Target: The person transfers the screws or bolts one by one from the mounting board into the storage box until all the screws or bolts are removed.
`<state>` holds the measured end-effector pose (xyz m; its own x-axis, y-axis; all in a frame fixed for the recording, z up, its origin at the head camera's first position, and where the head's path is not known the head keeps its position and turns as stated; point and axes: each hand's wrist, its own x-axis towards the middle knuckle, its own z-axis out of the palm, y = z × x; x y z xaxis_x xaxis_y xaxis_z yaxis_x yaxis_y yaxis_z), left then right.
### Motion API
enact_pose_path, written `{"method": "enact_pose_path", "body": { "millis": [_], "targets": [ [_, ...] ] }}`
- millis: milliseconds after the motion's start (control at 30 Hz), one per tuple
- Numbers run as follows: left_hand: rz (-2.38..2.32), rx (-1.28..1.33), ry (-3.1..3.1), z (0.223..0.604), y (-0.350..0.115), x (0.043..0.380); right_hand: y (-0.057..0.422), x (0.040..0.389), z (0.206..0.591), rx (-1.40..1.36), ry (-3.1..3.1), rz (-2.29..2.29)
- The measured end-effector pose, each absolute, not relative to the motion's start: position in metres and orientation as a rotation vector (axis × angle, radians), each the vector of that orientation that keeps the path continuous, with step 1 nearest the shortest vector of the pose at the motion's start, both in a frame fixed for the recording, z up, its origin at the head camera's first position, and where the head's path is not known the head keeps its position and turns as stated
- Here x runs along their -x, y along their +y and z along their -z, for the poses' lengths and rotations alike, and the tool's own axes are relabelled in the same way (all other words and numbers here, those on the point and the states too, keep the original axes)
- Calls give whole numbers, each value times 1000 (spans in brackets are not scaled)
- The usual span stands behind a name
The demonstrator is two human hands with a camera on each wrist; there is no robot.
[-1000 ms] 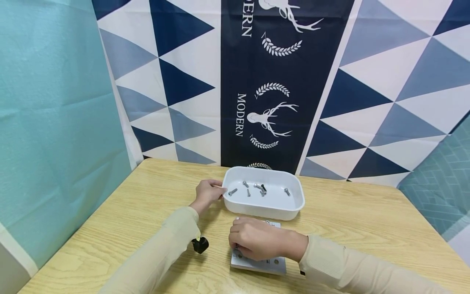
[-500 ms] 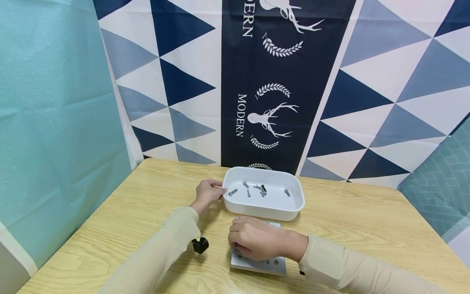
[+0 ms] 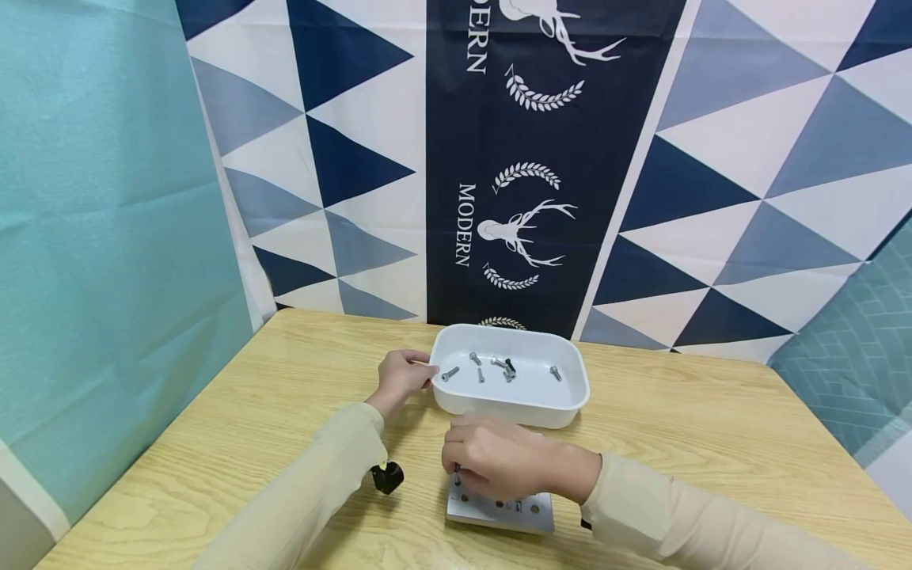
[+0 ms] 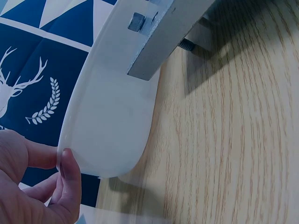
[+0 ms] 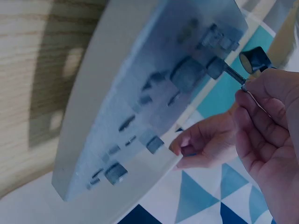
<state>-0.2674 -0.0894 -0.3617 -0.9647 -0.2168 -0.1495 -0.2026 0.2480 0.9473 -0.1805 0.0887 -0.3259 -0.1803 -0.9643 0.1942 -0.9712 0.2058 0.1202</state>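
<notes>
My left hand (image 3: 402, 374) pinches the left rim of a white plastic tray (image 3: 513, 413), thumb on one side and fingers on the other. In the left wrist view the same grip shows on the tray's end wall (image 4: 107, 135). My right hand (image 3: 495, 457) is over a silver metal plate (image 3: 492, 514) with holes and covers much of it. Between the right thumb and fingertips is a bolt (image 5: 233, 74), its threaded shank at the fingertips and its head towards the plate. Several bolt heads (image 5: 116, 173) stand on the plate, and a threaded end (image 4: 187, 44) sticks out underneath.
Inside the tray lie several loose silver bolts (image 3: 556, 373), with a dark one (image 3: 509, 365) among them. The tray stands just behind the plate on the wooden table (image 3: 684, 427). A patterned cloth (image 3: 356, 158) hangs behind. The left wrist carries a black camera (image 3: 388, 477).
My right hand has risen slightly over the plate, and more of the plate's holes and the bolt beneath its fingers show. The left hand stays on the tray rim.
</notes>
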Motion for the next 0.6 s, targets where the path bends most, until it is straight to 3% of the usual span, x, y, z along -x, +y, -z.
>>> {"method": "enact_pose_path", "body": {
  "millis": [600],
  "targets": [
    [1878, -396, -2471, 362, -90, 265, 107, 208, 302, -1650, -2334, -62]
  ]
}}
